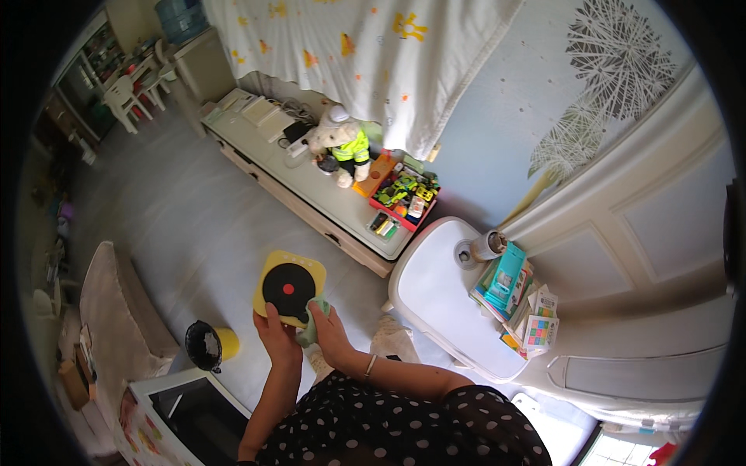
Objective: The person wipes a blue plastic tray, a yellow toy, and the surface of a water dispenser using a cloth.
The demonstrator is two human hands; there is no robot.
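A yellow toy-like record player (319, 268) with rounded corners is held up before me, over the floor. On its face sits a black disc (278, 278) with a red centre, and small round buttons line its far edge. My left hand (277, 338) grips the near left corner, thumb on the front. My right hand (334, 336) presses a pale green cloth (311, 329) against the near right corner. The cloth covers part of that corner and hangs below it.
To the right stands a white table (434, 285) with books (521, 309), a teal box (506, 276) and a cylindrical container (488, 246). A low cabinet (315, 198) beyond carries a teddy bear (344, 143) and a red box of toys (408, 195). A yellow bin (228, 342) is at left.
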